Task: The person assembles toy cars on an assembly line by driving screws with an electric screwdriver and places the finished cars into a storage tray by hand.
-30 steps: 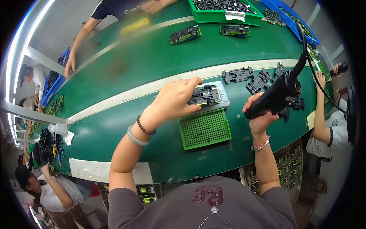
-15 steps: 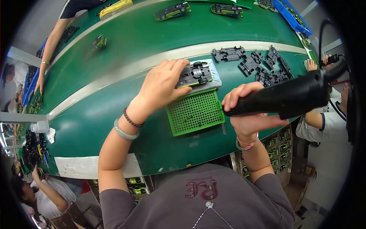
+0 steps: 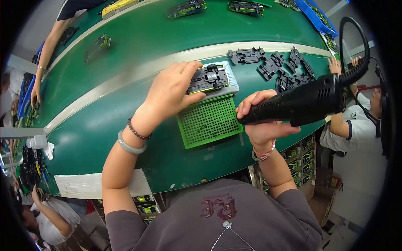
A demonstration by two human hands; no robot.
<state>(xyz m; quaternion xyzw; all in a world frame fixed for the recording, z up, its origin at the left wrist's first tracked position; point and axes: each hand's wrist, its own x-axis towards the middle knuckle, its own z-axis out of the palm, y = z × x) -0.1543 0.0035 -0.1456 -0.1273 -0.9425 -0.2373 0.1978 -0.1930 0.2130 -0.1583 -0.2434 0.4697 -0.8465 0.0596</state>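
Observation:
An upside-down toy car (image 3: pixel 209 78), black underneath with a yellow-green edge, lies on a pale padded block (image 3: pixel 233 79). My left hand (image 3: pixel 173 88) is closed on the car's left end, with fingers over the far side and thumb along the near side. My right hand (image 3: pixel 264 119) grips a black corded power screwdriver (image 3: pixel 297 103), its front end pointing left above the right edge of a green perforated basket (image 3: pixel 209 121). The tool stands apart from the car. Its bit cannot be made out.
Several black chassis parts (image 3: pixel 272 66) lie right of the block. Across a pale strip, more cars (image 3: pixel 246 7) rest on the green surface. A blue bin (image 3: pixel 317 17) stands far right. Another person's arm (image 3: pixel 47 50) reaches in at far left; co-workers sit on both sides.
The screwdriver's rear end has swung left in my right hand, and its cord loops higher. My left hand stays on the car. A small car at far left shows longer and blurred.

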